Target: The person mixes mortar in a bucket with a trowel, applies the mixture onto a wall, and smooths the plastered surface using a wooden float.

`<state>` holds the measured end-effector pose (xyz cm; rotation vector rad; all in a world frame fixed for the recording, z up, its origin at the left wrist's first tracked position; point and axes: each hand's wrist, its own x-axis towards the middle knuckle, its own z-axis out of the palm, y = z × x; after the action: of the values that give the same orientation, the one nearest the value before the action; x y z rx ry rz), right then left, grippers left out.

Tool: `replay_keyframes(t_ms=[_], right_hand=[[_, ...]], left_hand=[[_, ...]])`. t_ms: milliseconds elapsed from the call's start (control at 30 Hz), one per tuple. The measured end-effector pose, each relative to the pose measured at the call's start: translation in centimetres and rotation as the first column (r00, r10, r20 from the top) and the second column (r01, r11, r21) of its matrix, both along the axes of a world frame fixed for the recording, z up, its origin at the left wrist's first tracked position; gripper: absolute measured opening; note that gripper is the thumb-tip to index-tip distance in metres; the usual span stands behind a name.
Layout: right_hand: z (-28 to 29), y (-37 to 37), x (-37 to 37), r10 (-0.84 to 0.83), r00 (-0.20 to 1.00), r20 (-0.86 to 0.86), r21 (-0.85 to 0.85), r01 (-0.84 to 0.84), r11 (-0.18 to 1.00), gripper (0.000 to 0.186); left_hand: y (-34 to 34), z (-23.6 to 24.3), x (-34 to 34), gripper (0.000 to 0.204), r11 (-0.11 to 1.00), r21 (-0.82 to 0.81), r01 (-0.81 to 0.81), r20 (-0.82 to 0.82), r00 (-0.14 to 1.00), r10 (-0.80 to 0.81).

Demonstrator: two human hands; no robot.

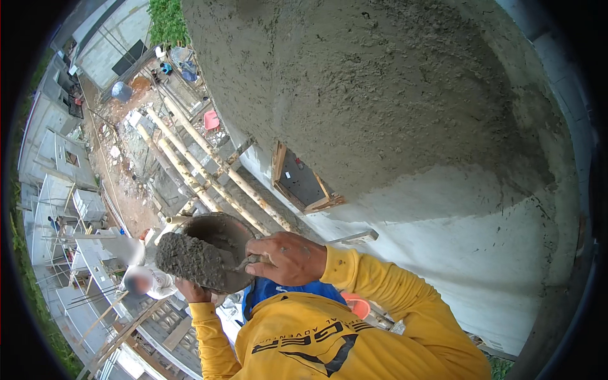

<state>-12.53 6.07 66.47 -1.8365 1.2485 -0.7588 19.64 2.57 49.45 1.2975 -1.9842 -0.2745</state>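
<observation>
My right hand (290, 258) is closed around the handle of a trowel (243, 263) in front of my chest. A thick heap of wet grey mortar (191, 261) covers most of its blade, which lies over the mouth of a round, dark bowl (235, 232). My left hand (192, 290) grips the near left side of this bowl, its fingers partly hidden by the mortar and rim. Ahead and to the right rises a wall, its upper part coated in rough wet plaster (380, 95) and its lower part smoother and paler (437, 221).
A wood-framed opening (303, 180) sits in the wall. Long bamboo poles (190, 158) run below, above rubble-strewn ground (126, 171). Other people (149, 278) stand lower left, by unfinished block buildings (63, 152). A red tub (356, 305) is behind my right arm.
</observation>
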Motion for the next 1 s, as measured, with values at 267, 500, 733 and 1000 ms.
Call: replay_keyframes(t_ms=[267, 500, 733, 1000], right_hand=[[-3.9, 2.4, -10.6, -0.746, 0.105, 0.657, 0.328, 0.852, 0.409, 0.034], [-11.8, 26.2, -10.8, -0.887, 0.421, -0.189, 0.275, 0.89, 0.364, 0.016], [-7.2, 19.2, -8.6, -0.596, 0.625, -0.503, -0.014, 0.684, 0.729, 0.036], [-7.4, 9.4, -8.5, -0.332, 0.227, -0.916, -0.206, 0.444, 0.872, 0.028]], left_hand=[[-0.4, -2.3, 6.4, 0.011, 0.644, 0.717, -0.265, -0.321, 0.695, 0.643], [-1.0, -4.6, 4.2, 0.046, 0.793, 0.581, -0.185, -0.165, 0.927, 0.337], [-3.1, 1.2, -12.0, 0.009, 0.657, 0.725, 0.205, -0.551, 0.746, 0.375], [1.1, 6.9, -22.0, 0.029, 0.634, 0.584, 0.506, -0.627, 0.778, -0.044]])
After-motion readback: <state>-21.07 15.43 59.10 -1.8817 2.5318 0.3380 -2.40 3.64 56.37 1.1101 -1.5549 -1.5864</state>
